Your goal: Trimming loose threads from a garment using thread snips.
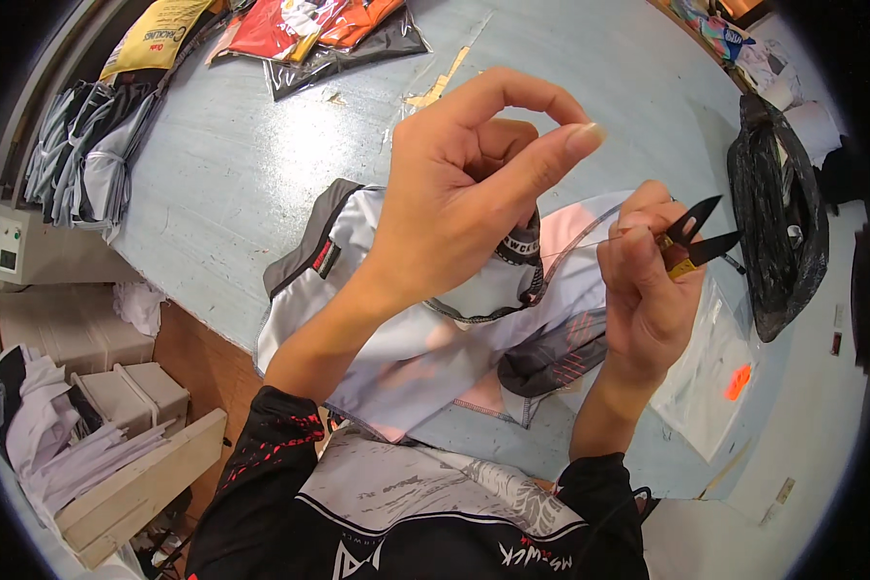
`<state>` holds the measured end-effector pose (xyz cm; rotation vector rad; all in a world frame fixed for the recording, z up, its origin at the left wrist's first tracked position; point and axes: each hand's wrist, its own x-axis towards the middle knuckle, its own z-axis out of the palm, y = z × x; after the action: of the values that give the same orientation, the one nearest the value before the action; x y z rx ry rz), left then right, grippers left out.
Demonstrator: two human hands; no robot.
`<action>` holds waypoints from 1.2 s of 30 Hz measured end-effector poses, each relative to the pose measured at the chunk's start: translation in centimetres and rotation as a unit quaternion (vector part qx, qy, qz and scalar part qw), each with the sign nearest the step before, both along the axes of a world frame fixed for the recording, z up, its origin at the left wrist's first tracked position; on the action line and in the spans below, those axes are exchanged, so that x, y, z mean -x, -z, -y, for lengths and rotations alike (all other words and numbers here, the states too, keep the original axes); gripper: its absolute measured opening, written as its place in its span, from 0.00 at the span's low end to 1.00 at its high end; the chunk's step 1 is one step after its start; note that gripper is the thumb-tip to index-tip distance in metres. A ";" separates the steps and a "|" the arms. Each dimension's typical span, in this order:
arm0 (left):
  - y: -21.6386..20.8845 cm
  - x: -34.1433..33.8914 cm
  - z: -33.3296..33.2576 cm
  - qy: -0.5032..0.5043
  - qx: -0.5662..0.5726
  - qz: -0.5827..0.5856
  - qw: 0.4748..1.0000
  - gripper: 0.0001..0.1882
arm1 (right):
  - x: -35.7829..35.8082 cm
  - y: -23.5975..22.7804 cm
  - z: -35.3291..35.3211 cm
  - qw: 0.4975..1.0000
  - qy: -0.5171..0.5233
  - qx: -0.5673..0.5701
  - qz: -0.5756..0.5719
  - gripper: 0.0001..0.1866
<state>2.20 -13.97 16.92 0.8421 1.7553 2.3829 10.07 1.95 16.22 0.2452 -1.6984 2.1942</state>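
Right hand (648, 290) grips snips (696, 242) over garment (396, 338), blue table (251, 164).

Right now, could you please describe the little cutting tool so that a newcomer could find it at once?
On the pale blue table lies a white and grey garment. At its right edge the right hand holds the snips: two short black blades, open in a V, unlike the soft cloth and the plastic bags nearby.

Head camera looks down, close over the worktable (261, 164)
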 end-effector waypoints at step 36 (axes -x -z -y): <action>0.1 0.1 -0.1 0.219 0.170 -0.096 0.956 0.08 | -0.9 -1.4 -2.9 0.990 0.097 0.013 -0.098 0.06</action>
<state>2.12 -13.87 16.79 1.2773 1.7401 1.7116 10.94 4.85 17.63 0.2684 -1.5200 1.9802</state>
